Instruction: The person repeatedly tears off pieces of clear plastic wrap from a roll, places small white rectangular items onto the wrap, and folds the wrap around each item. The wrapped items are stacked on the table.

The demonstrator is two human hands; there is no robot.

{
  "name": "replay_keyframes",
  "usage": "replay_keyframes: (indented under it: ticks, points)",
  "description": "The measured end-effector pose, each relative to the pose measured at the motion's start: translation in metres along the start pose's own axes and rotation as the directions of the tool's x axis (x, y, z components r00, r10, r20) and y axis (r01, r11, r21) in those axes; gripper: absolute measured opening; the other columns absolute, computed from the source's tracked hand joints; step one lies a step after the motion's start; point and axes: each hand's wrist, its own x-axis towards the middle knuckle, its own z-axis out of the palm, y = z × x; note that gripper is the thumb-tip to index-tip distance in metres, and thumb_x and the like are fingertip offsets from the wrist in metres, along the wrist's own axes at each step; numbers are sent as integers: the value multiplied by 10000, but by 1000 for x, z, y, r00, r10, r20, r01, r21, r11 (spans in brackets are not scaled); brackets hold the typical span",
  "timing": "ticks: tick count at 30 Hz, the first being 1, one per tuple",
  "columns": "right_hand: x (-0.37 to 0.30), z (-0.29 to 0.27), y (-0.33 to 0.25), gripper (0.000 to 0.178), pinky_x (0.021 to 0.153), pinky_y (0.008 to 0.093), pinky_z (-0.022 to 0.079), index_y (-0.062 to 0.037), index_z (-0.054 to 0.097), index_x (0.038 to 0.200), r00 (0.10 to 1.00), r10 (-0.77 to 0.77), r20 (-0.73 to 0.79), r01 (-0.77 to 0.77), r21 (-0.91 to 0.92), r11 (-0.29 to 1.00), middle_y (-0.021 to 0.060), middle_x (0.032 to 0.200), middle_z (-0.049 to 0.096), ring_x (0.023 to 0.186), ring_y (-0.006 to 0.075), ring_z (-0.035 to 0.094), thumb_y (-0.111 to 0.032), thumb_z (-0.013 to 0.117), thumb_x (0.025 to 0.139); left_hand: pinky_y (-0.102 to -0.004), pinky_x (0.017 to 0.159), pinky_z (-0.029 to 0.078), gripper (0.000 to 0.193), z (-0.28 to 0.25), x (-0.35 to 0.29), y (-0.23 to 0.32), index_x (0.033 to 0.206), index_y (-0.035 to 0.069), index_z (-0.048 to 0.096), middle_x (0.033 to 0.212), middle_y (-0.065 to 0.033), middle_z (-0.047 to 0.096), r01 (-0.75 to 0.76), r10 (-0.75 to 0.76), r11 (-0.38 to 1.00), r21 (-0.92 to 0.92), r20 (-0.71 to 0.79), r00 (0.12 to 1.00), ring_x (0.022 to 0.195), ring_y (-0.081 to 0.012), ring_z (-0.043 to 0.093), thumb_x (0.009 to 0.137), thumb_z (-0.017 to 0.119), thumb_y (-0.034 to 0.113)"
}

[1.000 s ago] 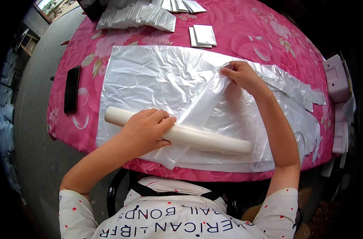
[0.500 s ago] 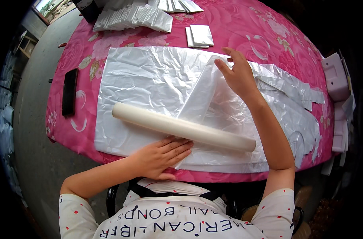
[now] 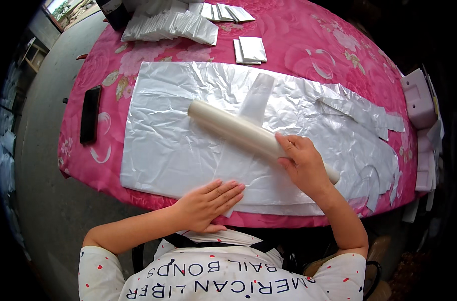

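Observation:
A stack of thin silvery-white plastic bags [image 3: 163, 145] is spread flat across the table. A narrow, more see-through plastic strip [image 3: 256, 100] runs over it from the far edge toward me. Slanting across that strip is a smooth off-white roller [image 3: 228, 123], like a plain tube. My right hand [image 3: 306, 163] grips it near its right end, thumb on the near side and fingers over the top. My left hand [image 3: 211, 203] rests flat at the near edge of the plastic, fingers stretched out and close together, pressing on the strip's near end.
A pink flowered cloth [image 3: 100, 170] covers the table. Folded plastic packets [image 3: 170, 27] are piled at the back left, and a few packets [image 3: 251, 50] lie nearer. A black phone [image 3: 91, 114] is at the left. Pale pink plastic containers [image 3: 419, 98] stand at the right edge.
My right hand has come down from the far end of the strip and taken hold of the roller. The roller has shifted away and to the right. My left hand stays almost in place.

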Motion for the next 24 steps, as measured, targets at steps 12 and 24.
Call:
replay_keyframes:
  ticks: [12, 24]
  points:
    - [-21, -31, 21, 534, 859, 352, 438, -93, 521, 1248, 992, 127, -25, -124, 116, 985, 109, 1101, 574, 988, 285, 534, -48, 667, 737, -426, 1102, 179, 804, -6, 12, -9, 1361, -8, 326, 1458, -157, 262, -13, 11, 993, -114, -16, 1000, 1365, -262, 228, 776, 542, 499]
    - [61, 20, 11, 465, 891, 379, 402, -135, 574, 1183, 972, -221, -80, 213, -105, 971, 49, 1086, 595, 993, 252, 541, -58, 646, 730, -442, 1097, 163, 594, 33, 9, 36, 1343, 127, 414, 1444, -93, 324, 128, -87, 955, 268, -161, 983, 1357, -256, 257, 785, 550, 282]
